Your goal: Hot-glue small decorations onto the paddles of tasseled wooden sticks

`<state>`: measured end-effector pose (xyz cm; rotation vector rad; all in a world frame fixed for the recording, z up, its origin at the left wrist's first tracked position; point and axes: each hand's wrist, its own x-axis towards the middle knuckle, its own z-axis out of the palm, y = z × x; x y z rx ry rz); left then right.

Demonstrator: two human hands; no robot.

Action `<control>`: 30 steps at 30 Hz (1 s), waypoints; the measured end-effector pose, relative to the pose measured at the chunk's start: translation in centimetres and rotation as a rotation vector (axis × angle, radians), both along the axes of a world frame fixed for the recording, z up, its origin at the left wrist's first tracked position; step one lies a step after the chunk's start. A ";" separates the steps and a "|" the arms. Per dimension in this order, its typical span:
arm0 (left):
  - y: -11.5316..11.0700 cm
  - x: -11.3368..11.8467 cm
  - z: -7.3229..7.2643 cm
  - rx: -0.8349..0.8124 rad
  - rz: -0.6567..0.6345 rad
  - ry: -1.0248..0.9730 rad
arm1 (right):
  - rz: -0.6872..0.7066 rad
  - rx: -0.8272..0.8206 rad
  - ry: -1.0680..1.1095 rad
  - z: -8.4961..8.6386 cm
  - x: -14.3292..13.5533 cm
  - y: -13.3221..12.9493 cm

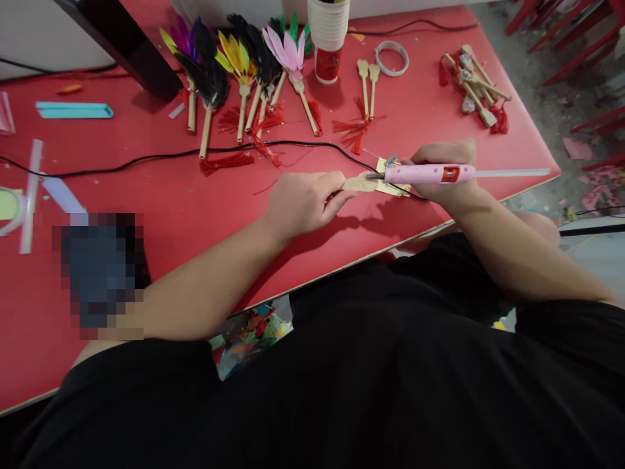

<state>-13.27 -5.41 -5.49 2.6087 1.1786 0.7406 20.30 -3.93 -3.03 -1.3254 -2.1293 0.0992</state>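
My left hand (307, 202) pinches a flat, pale tan piece (360, 183) between thumb and fingers, just above the red table (312, 251). My right hand (446, 169) is closed on a pink glue gun (415, 174), whose metal tip meets the right part of the tan piece. Beneath the tip lies a pale yellow paper (396, 189), partly covered by the gun. A clear stick extends to the right from behind the gun's rear end. My right fingers are partly hidden by the gun body.
Feather fans (244, 94) with red tassels lie at the back beside stacked paper cups (328, 32). Two small wooden sticks (367, 88), a tape roll (392, 58) and a stick pile (476, 88) are farther right. A black cable (161, 156) crosses the table.
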 end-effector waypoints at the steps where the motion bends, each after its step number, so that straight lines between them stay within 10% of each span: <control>1: 0.0 0.0 0.0 -0.003 -0.001 0.000 | 0.007 0.002 0.007 0.1 -0.1 0.0; 30: -0.2 -0.2 0.2 0.177 -0.005 0.055 | 0.106 0.019 -0.131 2.3 0.7 -1.1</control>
